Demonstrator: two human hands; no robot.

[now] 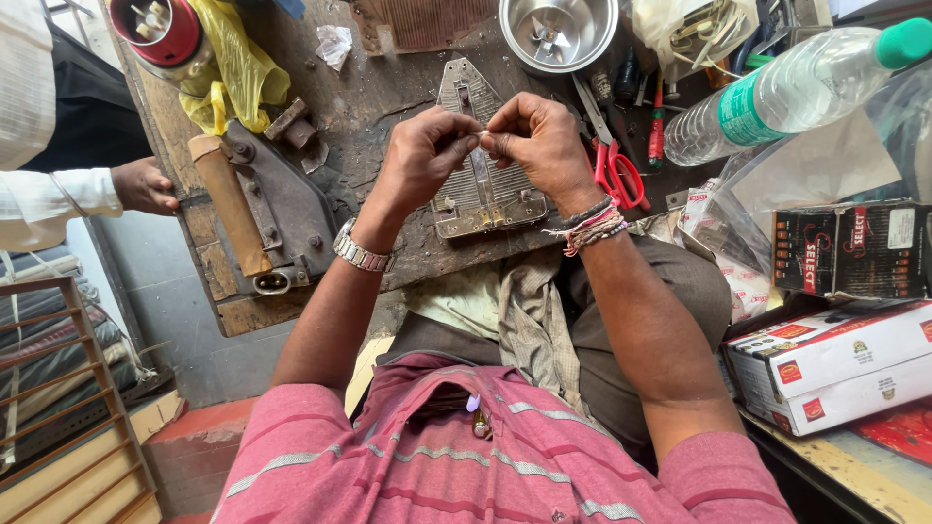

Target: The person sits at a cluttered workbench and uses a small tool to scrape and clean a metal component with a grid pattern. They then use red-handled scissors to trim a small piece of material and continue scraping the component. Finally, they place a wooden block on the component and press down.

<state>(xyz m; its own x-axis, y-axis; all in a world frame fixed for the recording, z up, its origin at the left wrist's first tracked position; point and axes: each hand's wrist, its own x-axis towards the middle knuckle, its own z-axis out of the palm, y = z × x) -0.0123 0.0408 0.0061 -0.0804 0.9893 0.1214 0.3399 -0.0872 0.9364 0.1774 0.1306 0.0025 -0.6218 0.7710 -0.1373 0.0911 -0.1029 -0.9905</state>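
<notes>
A: Hands first. What are they holding?

B: Left hand [419, 155] and right hand [537, 139] meet at frame centre, fingertips pinched together on something tiny between them, looks like a thin wire or pin [482, 133]. Too small to name for sure.

A: Why up there?

B: My guess, raised off the bench for sight and fine control. It sits right above the iron soleplate [482, 165], which lies flat on the wooden workbench [379, 97], internals facing up.

A: Pose?

B: Both forearms run in from 6 o'clock, wrists bent inward, knuckles up, other fingers curled. Watch on left wrist, thread bands on right.

A: Surroundings?

B: Red-handled scissors [614, 167] just at 3 o'clock of the right hand. Iron body with wooden handle [262, 209] at 9 o'clock. Steel bowl [558, 31] at 12. Plastic bottle [791, 87] at 2. Another person's hand [144, 186] rests on the bench edge, far 9 o'clock.
</notes>
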